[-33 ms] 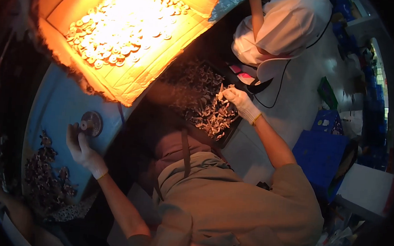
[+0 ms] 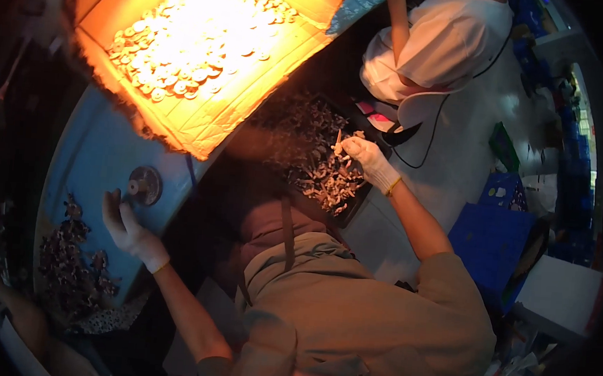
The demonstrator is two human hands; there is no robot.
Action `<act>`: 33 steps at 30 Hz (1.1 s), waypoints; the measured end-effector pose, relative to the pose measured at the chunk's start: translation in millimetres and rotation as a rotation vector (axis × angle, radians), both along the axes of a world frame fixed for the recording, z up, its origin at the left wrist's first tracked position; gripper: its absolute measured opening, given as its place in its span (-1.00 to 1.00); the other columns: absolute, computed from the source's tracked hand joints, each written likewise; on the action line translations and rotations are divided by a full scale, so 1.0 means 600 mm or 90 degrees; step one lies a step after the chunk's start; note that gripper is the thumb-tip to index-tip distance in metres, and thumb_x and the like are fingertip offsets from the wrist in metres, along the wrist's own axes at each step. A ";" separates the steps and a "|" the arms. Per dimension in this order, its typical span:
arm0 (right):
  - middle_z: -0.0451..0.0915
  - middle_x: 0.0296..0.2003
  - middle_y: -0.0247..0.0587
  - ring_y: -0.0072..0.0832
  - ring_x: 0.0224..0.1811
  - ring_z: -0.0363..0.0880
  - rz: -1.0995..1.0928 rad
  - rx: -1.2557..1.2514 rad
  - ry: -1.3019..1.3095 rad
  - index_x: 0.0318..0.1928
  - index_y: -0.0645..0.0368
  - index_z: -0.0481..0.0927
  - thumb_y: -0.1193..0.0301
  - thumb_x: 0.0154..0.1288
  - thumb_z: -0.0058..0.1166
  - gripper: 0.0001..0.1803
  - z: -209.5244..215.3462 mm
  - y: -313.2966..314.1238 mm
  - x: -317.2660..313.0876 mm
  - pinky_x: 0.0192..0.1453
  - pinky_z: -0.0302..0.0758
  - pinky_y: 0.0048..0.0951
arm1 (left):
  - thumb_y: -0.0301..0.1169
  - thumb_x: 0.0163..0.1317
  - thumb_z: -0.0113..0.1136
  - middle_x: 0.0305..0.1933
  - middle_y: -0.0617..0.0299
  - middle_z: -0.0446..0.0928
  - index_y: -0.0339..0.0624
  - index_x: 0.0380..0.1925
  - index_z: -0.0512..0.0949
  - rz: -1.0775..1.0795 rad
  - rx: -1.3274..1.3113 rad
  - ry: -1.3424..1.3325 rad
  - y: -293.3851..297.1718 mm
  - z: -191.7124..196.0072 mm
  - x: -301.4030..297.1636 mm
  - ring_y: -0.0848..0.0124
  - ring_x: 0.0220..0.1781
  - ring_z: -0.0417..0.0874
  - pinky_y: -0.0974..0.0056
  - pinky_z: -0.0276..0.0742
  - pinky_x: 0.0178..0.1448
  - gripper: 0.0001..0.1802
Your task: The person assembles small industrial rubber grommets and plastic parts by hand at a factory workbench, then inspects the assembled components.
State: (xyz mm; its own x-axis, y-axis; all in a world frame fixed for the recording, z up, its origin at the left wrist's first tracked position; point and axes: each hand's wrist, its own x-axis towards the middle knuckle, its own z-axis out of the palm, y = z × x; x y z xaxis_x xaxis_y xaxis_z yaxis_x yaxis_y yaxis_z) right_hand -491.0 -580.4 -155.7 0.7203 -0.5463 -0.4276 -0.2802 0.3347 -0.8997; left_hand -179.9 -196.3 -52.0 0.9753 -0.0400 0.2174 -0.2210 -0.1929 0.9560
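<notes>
My left hand [image 2: 132, 235], in a white glove, hovers over the blue table beside a round disc with a raised centre hub [image 2: 145, 185]. Its thumb and fingers are apart with nothing between them, a little short of the disc. My right hand [image 2: 371, 161], also gloved, is closed in a pinch on a small, pale, slender piece [image 2: 339, 143]. That hand is above a dark bin holding a heap of similar small pieces [image 2: 326, 186]; their exact kind is too small to tell.
Small round pieces fill a brightly lit cardboard box [image 2: 251, 101] at the far left. Dark small parts [image 2: 72, 263] lie on the blue table [image 2: 95, 145] near its left edge. Across from me is a person in white [image 2: 444, 44]. Blue crates [image 2: 486, 243] and a white box [image 2: 561, 293] stand right.
The view has shifted slightly. My left hand has drawn a little away from the disc, with its thumb and fingers now clearly apart. My right hand keeps its pinch over the bin.
</notes>
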 end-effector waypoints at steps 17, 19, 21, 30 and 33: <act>0.71 -0.12 0.17 0.05 0.01 0.72 0.559 -0.537 -0.110 0.22 0.22 0.50 0.07 0.47 0.16 -0.46 0.299 0.334 0.325 0.07 0.65 -0.10 | -0.46 0.51 0.15 -0.10 0.22 0.61 -0.35 0.19 0.55 -0.267 -0.231 0.454 0.022 0.051 -0.152 0.55 -0.14 0.63 0.37 0.59 -0.11 -0.68; 0.71 -0.12 0.17 0.07 -0.03 0.74 0.696 -0.525 0.039 0.24 0.23 0.47 0.08 0.47 0.16 -0.45 0.337 0.360 0.364 0.05 0.66 -0.08 | -0.44 0.52 0.15 -0.11 0.20 0.63 -0.35 0.20 0.54 -0.259 -0.212 0.451 0.025 0.069 -0.133 0.53 -0.15 0.64 0.36 0.60 -0.10 -0.67; 0.72 -0.13 0.15 0.07 -0.06 0.75 0.639 -0.561 0.014 0.22 0.22 0.48 0.08 0.48 0.15 -0.47 0.306 0.360 0.400 0.02 0.66 -0.08 | -0.39 0.48 0.21 -0.12 0.11 0.67 -0.35 0.21 0.53 -0.228 -0.262 0.479 0.023 0.092 -0.106 0.41 -0.17 0.70 0.26 0.64 -0.07 -0.61; 0.69 -0.33 0.23 0.13 -0.23 0.74 0.445 -0.784 0.025 -0.01 0.28 0.52 0.04 0.50 0.08 -0.52 0.295 0.402 0.516 -0.16 0.65 0.04 | -0.23 0.32 0.32 0.09 -0.07 0.65 -0.21 0.20 0.57 -0.151 0.171 0.126 0.012 0.036 0.024 0.04 0.01 0.71 0.06 0.58 0.16 -0.50; 0.72 -0.27 0.18 0.07 -0.22 0.77 0.495 -0.841 0.044 0.00 0.25 0.55 0.03 0.52 0.06 -0.53 0.299 0.408 0.527 -0.16 0.67 -0.03 | -0.24 0.33 0.30 0.08 -0.08 0.66 -0.20 0.17 0.59 -0.164 0.173 0.160 0.016 0.029 0.031 0.02 0.04 0.70 0.07 0.58 0.17 -0.54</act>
State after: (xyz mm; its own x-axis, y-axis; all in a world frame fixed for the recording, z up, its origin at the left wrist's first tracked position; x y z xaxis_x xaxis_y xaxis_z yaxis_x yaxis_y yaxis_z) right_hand -175.1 -335.7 24.0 0.9982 -0.0605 0.0009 -0.0549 -0.9123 -0.4057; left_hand -161.4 -186.6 -34.8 0.9474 -0.3107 -0.0774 -0.0615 -0.4139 0.9082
